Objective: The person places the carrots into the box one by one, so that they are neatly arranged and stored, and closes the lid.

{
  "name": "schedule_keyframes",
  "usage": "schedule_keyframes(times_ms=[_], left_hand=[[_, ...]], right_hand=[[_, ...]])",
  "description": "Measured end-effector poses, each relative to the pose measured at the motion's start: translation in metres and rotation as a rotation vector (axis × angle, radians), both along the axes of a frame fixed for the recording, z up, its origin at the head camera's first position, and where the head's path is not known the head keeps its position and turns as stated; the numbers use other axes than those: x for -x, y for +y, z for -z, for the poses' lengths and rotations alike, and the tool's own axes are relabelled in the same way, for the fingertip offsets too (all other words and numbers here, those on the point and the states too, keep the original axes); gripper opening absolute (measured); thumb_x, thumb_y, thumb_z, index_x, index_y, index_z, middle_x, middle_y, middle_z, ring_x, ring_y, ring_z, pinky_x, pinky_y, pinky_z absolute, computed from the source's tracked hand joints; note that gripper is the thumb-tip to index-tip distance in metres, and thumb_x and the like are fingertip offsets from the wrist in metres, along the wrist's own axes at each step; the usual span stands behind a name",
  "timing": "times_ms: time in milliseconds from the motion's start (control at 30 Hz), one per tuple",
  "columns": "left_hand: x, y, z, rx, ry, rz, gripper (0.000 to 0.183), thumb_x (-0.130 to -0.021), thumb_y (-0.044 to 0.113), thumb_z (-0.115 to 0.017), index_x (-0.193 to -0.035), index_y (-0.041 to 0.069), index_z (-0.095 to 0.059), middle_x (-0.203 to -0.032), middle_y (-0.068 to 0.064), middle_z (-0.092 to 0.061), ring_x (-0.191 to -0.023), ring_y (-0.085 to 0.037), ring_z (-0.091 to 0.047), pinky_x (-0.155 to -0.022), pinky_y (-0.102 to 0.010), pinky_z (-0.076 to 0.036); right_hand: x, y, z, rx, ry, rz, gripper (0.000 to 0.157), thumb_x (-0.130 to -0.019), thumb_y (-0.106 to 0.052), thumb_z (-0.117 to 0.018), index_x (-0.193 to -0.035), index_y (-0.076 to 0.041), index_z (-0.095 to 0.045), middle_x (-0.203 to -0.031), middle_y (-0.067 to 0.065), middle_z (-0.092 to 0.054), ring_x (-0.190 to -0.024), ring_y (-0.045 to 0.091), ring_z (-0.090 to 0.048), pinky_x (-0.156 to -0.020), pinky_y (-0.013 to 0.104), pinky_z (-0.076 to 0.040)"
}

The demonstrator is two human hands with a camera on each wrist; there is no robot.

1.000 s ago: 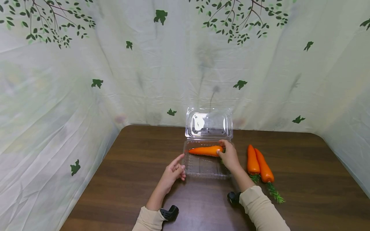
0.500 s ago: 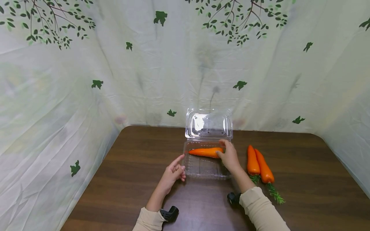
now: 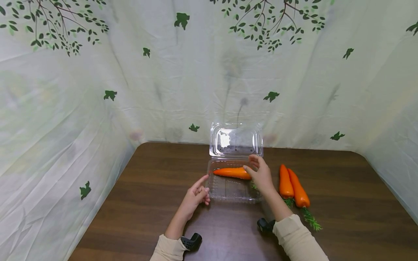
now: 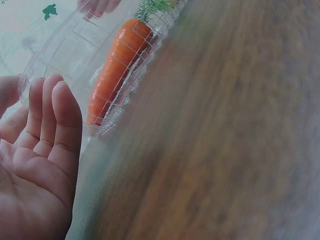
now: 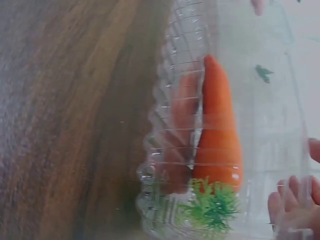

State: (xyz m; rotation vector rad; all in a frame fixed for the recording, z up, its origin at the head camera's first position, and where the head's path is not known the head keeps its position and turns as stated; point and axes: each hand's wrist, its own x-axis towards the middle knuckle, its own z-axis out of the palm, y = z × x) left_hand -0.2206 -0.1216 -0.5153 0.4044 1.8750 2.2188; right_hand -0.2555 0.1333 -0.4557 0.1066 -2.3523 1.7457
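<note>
An orange carrot (image 3: pixel 230 172) lies in a clear plastic box (image 3: pixel 228 189). The right hand (image 3: pixel 262 175) is at its fat end, fingers loose and apart. The left hand (image 3: pixel 194 198), fingers loose too, is by the box's left edge. Two other carrots (image 3: pixel 286 181) lie on the brown table (image 3: pixel 163 170).

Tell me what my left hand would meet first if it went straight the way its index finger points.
Your left hand would likely meet the clear box first, at its left rim; they may already touch, but depth is unclear.

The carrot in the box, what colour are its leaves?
The leaves are green, clearest in the right wrist view.
</note>
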Motion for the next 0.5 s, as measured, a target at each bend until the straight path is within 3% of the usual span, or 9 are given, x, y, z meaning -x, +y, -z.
schedule_keyframes(times_ms=[267, 500], left_hand=[[-0.008, 0.001, -0.019, -0.005, 0.005, 0.019, 0.052, -0.092, 0.002, -0.049, -0.139, -0.001, -0.027, -0.07, -0.007, -0.048, -0.06, -0.015, -0.054, -0.057, -0.027, -0.051], [-0.01, 0.002, -0.023, 0.0, -0.006, 0.018, 0.052, -0.091, 0.003, -0.05, -0.138, 0.001, -0.028, -0.071, -0.008, -0.047, -0.061, -0.015, -0.054, -0.057, -0.026, -0.051]], right_hand=[[-0.012, 0.007, -0.015, 0.077, 0.056, -0.037, 0.05, -0.083, -0.013, -0.065, -0.124, 0.002, -0.042, -0.126, 0.019, -0.045, -0.118, 0.028, -0.041, -0.101, 0.039, -0.03], [-0.033, 0.011, -0.04, 0.154, 0.116, -0.044, 0.048, -0.083, 0.0, -0.061, -0.125, 0.009, -0.038, -0.125, 0.027, -0.042, -0.118, 0.036, -0.038, -0.101, 0.045, -0.027]])
